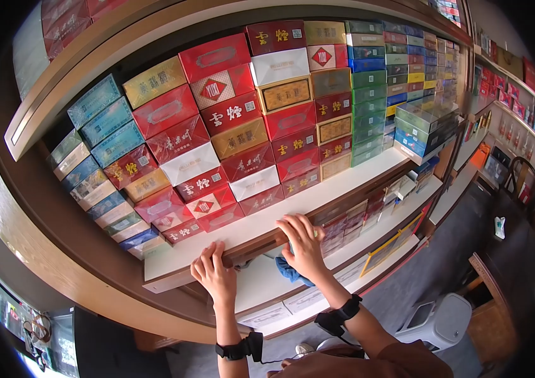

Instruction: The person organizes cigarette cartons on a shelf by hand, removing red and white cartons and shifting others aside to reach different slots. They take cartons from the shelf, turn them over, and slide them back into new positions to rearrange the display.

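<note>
My left hand rests with its fingers hooked over the front edge of a wooden shelf. My right hand lies flat on the same edge farther right, pressing down on a blue cloth that hangs below it. Stacked cigarette cartons in red, gold, white and teal fill the shelf just behind both hands. Each wrist wears a black strap.
A lower shelf holds small packs. More cartons pile up at the right end of the shelf. A white bin stands on the floor, beside a dark wooden counter. Further display shelves line the right wall.
</note>
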`<state>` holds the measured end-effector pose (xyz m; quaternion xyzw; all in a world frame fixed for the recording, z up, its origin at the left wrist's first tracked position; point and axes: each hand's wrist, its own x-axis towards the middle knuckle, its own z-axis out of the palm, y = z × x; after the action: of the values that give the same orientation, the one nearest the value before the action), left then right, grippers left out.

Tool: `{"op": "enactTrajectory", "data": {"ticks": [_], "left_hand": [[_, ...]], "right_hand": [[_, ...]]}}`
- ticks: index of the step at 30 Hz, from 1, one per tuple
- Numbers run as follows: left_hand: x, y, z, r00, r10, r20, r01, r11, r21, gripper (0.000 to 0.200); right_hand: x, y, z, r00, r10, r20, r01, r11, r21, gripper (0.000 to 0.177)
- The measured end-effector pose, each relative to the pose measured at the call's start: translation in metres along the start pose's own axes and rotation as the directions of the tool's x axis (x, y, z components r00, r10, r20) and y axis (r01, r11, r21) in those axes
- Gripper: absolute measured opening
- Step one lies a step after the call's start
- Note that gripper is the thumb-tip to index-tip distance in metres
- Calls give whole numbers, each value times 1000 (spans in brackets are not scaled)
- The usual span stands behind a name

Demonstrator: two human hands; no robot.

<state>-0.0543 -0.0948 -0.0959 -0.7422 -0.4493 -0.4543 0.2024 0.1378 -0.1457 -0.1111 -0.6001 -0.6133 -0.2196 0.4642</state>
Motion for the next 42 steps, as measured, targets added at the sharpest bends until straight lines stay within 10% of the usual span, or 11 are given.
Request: {"op": "enactTrajectory", "data": {"ticks": [42], "left_hand": [[5,16,-24,994,17,111,-16,1000,-10,60]], "right_hand": [[4,-2,-28,990,-72,121,56,990,129,72]]}}
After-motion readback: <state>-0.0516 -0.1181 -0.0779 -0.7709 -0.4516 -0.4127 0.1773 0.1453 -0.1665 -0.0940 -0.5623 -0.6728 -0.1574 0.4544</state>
